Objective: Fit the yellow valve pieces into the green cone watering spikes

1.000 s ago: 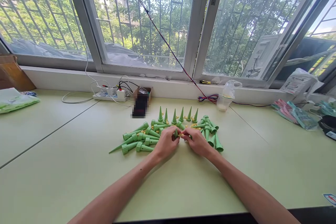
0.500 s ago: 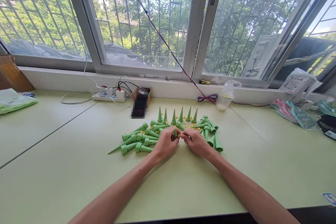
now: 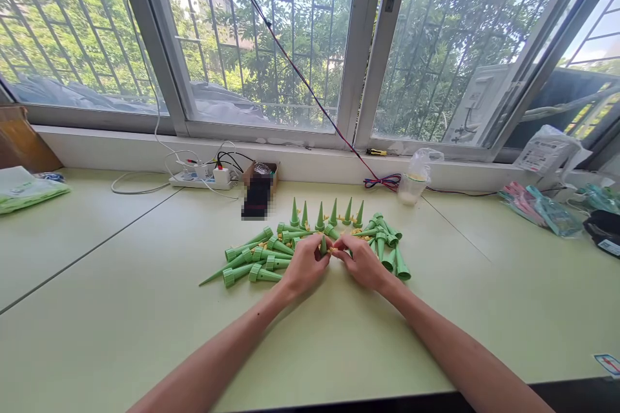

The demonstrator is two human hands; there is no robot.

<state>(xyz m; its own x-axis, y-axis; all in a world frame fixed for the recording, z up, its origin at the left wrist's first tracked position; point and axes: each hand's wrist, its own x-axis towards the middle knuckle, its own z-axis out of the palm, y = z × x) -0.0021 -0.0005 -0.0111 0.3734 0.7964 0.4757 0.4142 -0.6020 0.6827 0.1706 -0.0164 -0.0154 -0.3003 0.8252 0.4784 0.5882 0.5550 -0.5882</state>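
My left hand is closed around a green plastic watering spike, its tip pointing up between thumb and fingers. Against the side of that spike, my right hand pinches a small yellow valve, partly hidden by the fingertips. Beyond both hands, several watering spikes stand upright in a loose row, with yellow valves at their bases. Beside my left hand lies a pile of green spikes and caps. More green spikes lie heaped by my right hand.
A power strip with cables and a small box with a dark, blurred-out object stand along the window wall. Toward the right are a plastic cup with a bag, bundled wires and plastic packets. A green-white bag lies at far left.
Both hands stay in nearly the same place. My right fingertips have shifted slightly at the yellow valve, and a little more of it shows.
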